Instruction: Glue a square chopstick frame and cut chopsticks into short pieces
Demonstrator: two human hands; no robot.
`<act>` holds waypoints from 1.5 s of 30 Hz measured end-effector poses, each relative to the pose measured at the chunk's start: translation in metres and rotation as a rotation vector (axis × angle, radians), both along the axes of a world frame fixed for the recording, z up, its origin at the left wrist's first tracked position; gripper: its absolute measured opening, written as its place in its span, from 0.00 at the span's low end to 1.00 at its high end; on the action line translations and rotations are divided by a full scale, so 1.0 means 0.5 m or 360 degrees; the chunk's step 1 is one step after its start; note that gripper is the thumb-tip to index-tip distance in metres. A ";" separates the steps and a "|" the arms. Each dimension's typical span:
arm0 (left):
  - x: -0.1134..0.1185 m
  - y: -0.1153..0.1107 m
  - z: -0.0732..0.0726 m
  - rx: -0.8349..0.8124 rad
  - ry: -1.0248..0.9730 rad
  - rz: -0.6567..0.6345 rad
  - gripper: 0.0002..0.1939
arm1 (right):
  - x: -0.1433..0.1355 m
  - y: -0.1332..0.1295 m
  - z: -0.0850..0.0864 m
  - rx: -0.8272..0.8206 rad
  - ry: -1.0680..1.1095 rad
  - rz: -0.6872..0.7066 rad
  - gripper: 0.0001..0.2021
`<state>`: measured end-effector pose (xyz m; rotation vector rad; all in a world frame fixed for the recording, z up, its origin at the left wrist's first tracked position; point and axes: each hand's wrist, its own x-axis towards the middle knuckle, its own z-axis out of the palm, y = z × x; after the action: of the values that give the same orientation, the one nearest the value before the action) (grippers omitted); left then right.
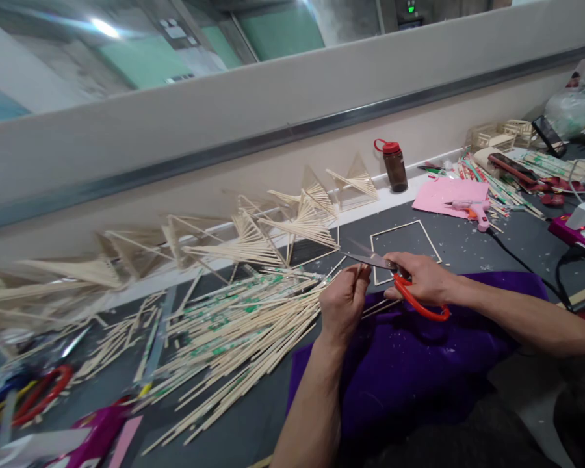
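Note:
My right hand [422, 276] is closed round the red-orange handles of a pair of scissors [419, 304]. The blades are parted and point left, above the fingertips of my left hand [344, 299]. That hand is closed in a pinch; thin wooden sticks [383, 307] show beside it, and the fingers mostly hide what they grip. Behind the hands, a square frame of sticks [394, 231] lies flat on the dark table. A purple cloth [404, 370] spreads beneath my forearms. Left of my left hand lies a large pile of loose wooden sticks [253, 325], some in green-printed wrappers.
Fan-shaped stick models [253, 244] line the wall. A brown bottle [394, 168] with a red lid stands behind. To the right, a pink glue gun [472, 209] rests on a pink sheet [431, 195], its cord trailing to a purple power strip [580, 231]. More scissors [43, 393] lie at left.

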<state>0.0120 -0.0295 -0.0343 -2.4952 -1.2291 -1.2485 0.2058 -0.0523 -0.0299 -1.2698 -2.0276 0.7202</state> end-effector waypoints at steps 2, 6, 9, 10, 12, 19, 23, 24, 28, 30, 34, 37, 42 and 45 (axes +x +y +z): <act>-0.001 0.000 0.000 0.0025 0.0013 -0.0004 0.15 | 0.000 0.002 -0.002 -0.0012 0.0003 -0.0009 0.22; -0.002 0.003 -0.005 0.0025 0.0044 0.0023 0.15 | 0.000 0.006 -0.009 -0.0019 0.0013 -0.0007 0.23; -0.002 0.005 -0.010 -0.0019 0.0031 0.0033 0.14 | 0.000 0.007 -0.011 -0.0020 0.0029 0.0002 0.23; -0.002 0.006 -0.011 -0.0031 0.0023 0.0031 0.14 | -0.001 0.006 -0.012 -0.0020 0.0040 0.0008 0.22; -0.001 0.006 -0.014 -0.0034 0.0018 0.0026 0.15 | -0.001 0.005 -0.011 -0.0025 0.0063 0.0018 0.21; 0.001 0.002 -0.012 0.0051 0.0038 -0.0005 0.14 | -0.002 0.002 -0.007 -0.0049 0.0041 -0.0001 0.25; 0.000 0.002 -0.013 0.0052 0.0034 -0.0003 0.13 | -0.002 0.002 -0.009 -0.0025 0.0050 0.0000 0.26; 0.000 0.002 -0.013 0.0043 0.0032 -0.0006 0.13 | -0.002 0.002 -0.010 -0.0022 0.0054 -0.0001 0.26; 0.001 0.001 -0.013 0.0002 0.0014 -0.0030 0.12 | -0.001 0.001 -0.012 -0.0015 0.0066 0.0002 0.26; 0.001 0.000 -0.012 0.0011 0.0006 -0.0042 0.12 | -0.001 0.000 -0.012 0.0002 0.0062 0.0000 0.26; 0.002 -0.002 -0.010 0.0069 -0.0023 -0.0033 0.11 | -0.002 -0.003 -0.007 -0.0011 0.0043 0.0014 0.26; 0.002 -0.004 -0.009 0.0045 -0.0106 0.0017 0.10 | -0.003 -0.006 -0.003 -0.0032 0.0037 0.0009 0.26; 0.002 -0.008 -0.003 0.0015 -0.0164 -0.0003 0.10 | -0.004 -0.009 0.002 -0.0051 -0.0014 0.0025 0.28; 0.001 -0.009 -0.001 0.0022 -0.0167 -0.0055 0.12 | -0.003 -0.008 0.000 -0.0026 -0.0062 0.0018 0.30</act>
<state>0.0127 -0.0338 -0.0348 -2.4807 -1.1992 -1.4080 0.2043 -0.0565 -0.0299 -1.2921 -2.0657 0.7234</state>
